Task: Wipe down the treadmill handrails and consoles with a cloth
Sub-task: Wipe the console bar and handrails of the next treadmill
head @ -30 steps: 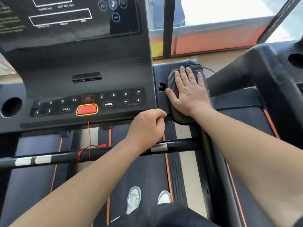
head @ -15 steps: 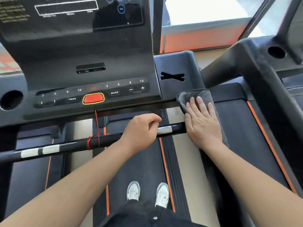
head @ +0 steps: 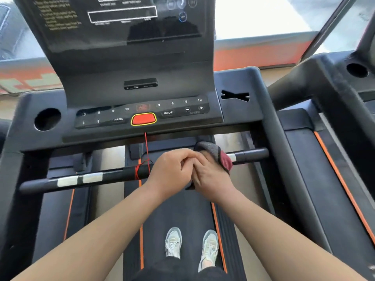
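A black horizontal handrail bar (head: 113, 176) crosses the treadmill below the console (head: 142, 116). My left hand (head: 170, 169) is curled round the bar at its middle. My right hand (head: 211, 179) sits right beside it, touching it, and grips a dark grey cloth (head: 211, 151) with a red patch, wrapped over the bar. The bar's right end (head: 253, 154) sticks out past the cloth. The right console wing with an X-shaped slot (head: 235, 96) lies bare above.
A red safety cord (head: 146, 147) hangs from the red stop button (head: 143, 119) and is tied round the bar. A neighbouring treadmill's arm (head: 324, 82) stands at the right. My shoes (head: 190, 244) stand on the belt below. Windows are ahead.
My right hand slid the cloth off the right console wing, down its side rail, then left onto the horizontal bar beside my left hand. The left hand stayed on the bar.
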Demonstrator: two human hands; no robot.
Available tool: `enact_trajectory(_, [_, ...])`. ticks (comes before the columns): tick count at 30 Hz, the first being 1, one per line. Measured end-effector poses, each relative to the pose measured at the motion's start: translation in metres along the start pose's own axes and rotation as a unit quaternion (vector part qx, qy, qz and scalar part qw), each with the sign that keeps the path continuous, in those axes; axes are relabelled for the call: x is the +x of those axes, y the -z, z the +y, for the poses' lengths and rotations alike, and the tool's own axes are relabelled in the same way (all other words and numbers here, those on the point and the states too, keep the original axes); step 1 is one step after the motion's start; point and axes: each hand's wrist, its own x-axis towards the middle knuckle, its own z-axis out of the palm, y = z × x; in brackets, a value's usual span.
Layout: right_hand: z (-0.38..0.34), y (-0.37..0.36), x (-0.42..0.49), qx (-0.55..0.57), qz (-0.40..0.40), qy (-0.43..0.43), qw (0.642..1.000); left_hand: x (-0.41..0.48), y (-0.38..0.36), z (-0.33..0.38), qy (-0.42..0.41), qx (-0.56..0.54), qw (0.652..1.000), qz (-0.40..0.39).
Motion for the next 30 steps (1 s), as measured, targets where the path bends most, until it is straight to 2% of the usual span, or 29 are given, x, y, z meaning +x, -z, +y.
enact_trajectory(2, [0.030,0.019,-0.013,-0.074,0.018,-0.059,0.995,0.002,-0.006,0.004,0.004,-0.002,1.000,0.002])
enact_trajectory(5, [0.087,0.054,-0.039,-0.173,0.040,-0.168,0.970,0.006,-0.027,0.017,-0.001,-0.015,1.000,-0.028])
enact_trajectory(8, [0.113,0.071,-0.058,-0.194,0.036,-0.200,0.960,0.010,-0.052,0.042,-0.037,-0.017,0.996,-0.079])
enact_trajectory(11, [0.116,0.085,-0.070,-0.155,0.063,-0.268,0.949,0.015,-0.074,0.069,-0.072,-0.017,0.991,-0.116])
enact_trajectory(15, [0.113,0.112,-0.097,-0.077,-0.017,-0.372,0.925,0.020,-0.101,0.091,-0.108,0.000,0.984,-0.144])
enact_trajectory(18, [0.107,0.118,-0.126,-0.007,-0.020,-0.434,0.901,0.015,-0.123,0.096,-0.130,0.001,0.981,-0.143])
enact_trajectory(21, [0.124,0.121,-0.148,0.057,-0.047,-0.510,0.857,0.005,-0.144,0.098,-0.117,-0.001,0.983,-0.139])
enact_trajectory(25, [0.153,0.124,-0.169,0.190,-0.102,-0.555,0.804,-0.008,-0.167,0.108,-0.112,-0.005,0.987,-0.117])
enact_trajectory(30, [0.130,0.126,-0.205,0.178,-0.105,-0.498,0.842,-0.027,-0.185,0.125,-0.157,-0.027,0.985,-0.066])
